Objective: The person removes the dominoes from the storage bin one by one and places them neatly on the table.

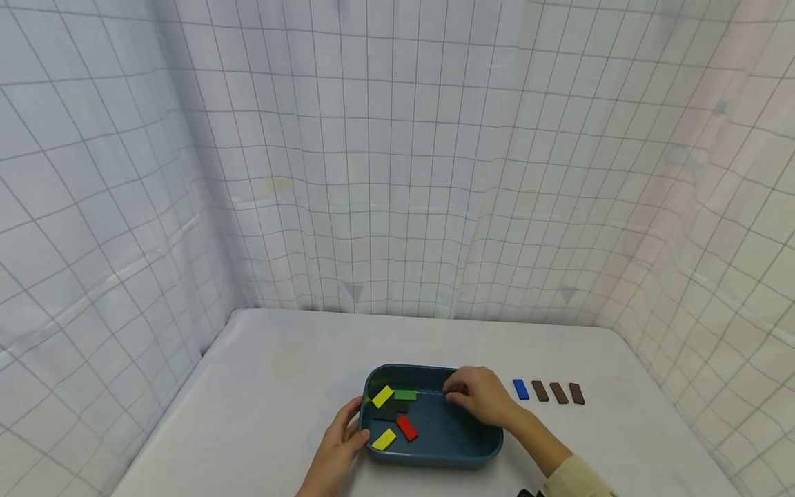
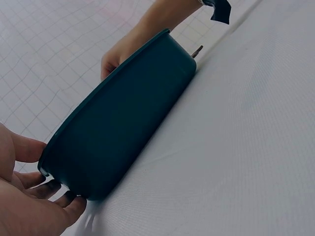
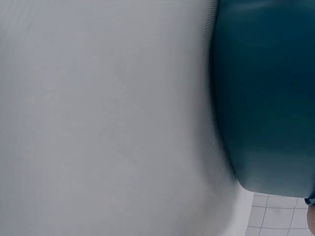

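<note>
Head view first: the blue-green tray sits on the white table, and the left hand has its left end, thumb at the rim, fingers bent around the outside wall. Over on the right, the right hand dips in over the far rim, fingers curled close together; whether they pinch anything, I can't tell. Inside, bunched toward the left, lie two yellow blocks, a green block, a red block and some black blocks. Outside, right of the tray, there's a neat row: one blue block, then three brown blocks.

To the left wrist: thumb on the rim, fingertips against the end wall, a narrow grip on the tray. The right hand shows behind the rim, its fingertips hidden.

Right wrist now: tray wall filling the right side, white tabletop beside it, the right hand's fingers out of sight.
</note>
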`<state>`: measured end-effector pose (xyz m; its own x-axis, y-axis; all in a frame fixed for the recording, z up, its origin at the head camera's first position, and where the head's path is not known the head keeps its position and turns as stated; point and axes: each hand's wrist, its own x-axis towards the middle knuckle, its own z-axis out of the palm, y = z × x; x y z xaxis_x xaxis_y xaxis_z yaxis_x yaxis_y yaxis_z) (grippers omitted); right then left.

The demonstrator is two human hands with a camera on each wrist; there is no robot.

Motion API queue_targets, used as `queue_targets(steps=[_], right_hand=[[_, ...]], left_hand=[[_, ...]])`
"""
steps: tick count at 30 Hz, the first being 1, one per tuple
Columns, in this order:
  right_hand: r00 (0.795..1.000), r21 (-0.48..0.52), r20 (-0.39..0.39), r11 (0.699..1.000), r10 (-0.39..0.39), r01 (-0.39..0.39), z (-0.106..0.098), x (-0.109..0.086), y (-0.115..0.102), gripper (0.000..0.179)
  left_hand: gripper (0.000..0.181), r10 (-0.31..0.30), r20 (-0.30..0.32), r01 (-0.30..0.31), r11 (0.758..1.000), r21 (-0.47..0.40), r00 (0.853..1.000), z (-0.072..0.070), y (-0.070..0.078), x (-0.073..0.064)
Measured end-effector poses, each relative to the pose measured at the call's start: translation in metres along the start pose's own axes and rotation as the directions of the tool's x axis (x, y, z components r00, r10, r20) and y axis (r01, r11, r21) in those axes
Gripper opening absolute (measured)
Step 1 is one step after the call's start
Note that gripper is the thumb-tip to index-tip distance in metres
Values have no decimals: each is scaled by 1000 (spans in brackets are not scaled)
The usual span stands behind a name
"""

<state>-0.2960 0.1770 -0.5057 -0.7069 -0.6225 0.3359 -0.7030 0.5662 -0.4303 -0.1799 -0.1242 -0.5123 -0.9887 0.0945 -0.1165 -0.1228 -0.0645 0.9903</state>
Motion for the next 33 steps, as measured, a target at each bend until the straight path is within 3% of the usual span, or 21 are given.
queue_targets(steps=[8,15,22,28,33], right_hand=[[996,198,-47,978,74,-63,-5,-1,-1,7],[984,347,-116,934,136,-89,-11,-3,3,11],[972,562,-62,813,227,-154,-27,-14,9,18],[947,654,-20,720,321,-231,-39,-26,18,25],[924,695,11,662,383,-282,-48,-45,30,33]], left_hand=[[61,21,12,-21,1000,-3,1000,0,-2,-1],[61,8,8,-8,1000,1,1000,-1,-2,0],[61,-2,7,2,1000,9,1000,-1,-2,0],[61,-21,-2,21,1000,6,1000,0,1,-1],[61,-23,-3,23,1000,8,1000,0,1,0]])
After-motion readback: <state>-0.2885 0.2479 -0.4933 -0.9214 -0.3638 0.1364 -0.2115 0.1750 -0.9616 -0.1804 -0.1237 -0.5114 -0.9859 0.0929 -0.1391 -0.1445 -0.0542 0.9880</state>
